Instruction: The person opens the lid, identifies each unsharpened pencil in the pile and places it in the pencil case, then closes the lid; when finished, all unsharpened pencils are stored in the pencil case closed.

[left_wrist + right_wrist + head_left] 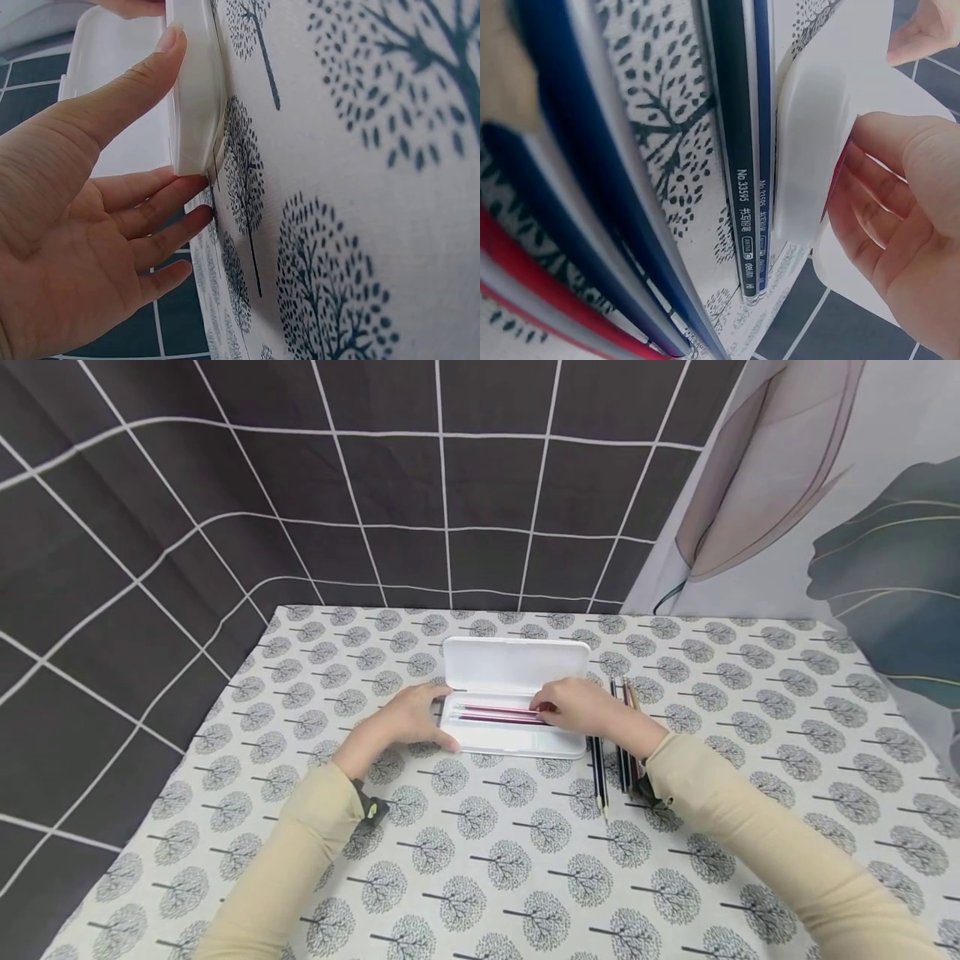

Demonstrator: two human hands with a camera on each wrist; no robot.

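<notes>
A white pencil case (517, 743) lies with its lid (517, 664) raised at the back. Inside it, red pencils (498, 720) lie lengthwise. My left hand (411, 717) holds the left end of the case, thumb at the front corner and fingers at the back one. In the left wrist view, the thumb (171, 45) presses the rim while fingertips touch the other corner. My right hand (577, 704) reaches over the right end, its curled fingers pinching a red pencil at the case; the fingertips are partly hidden. The right wrist view shows a strip of red (837, 176) beside those fingers.
Several loose pencils (597, 768) lie on the cloth just right of the case, partly under my right forearm. Dark blue and black-green pencils (739, 187) show there close up. The tree-patterned cloth (480, 860) covers the table; a dark checked curtain (390, 477) hangs behind.
</notes>
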